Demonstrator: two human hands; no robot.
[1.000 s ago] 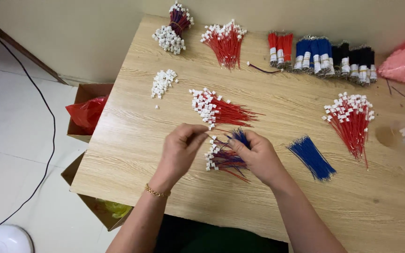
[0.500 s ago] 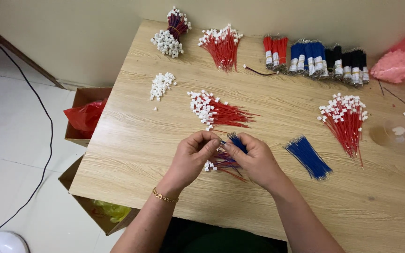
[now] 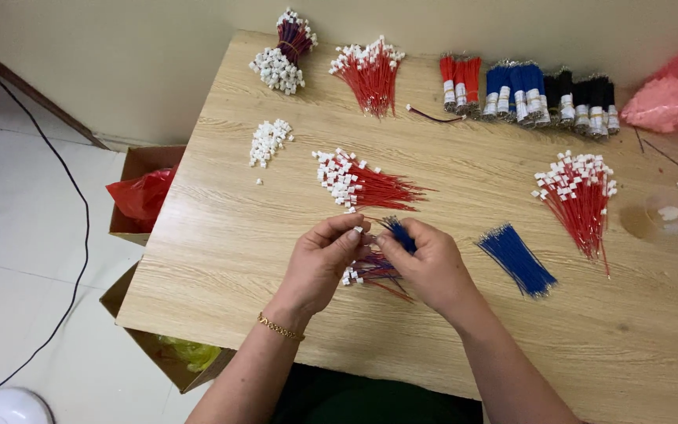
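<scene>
At frame centre our left hand (image 3: 323, 263) pinches a white connector (image 3: 358, 230) while our right hand (image 3: 431, 263) grips blue wires (image 3: 396, 232), fingertips meeting so wire lines up with connector.

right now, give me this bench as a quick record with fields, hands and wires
left hand: fingertips pinched at a small white connector, gold bracelet on wrist
right hand: holds blue wires, fingertips meeting the left
under hands: red and blue wired bundle
nearby: red wires with white connectors; loose blue wire bundle
surface: wooden table
</scene>
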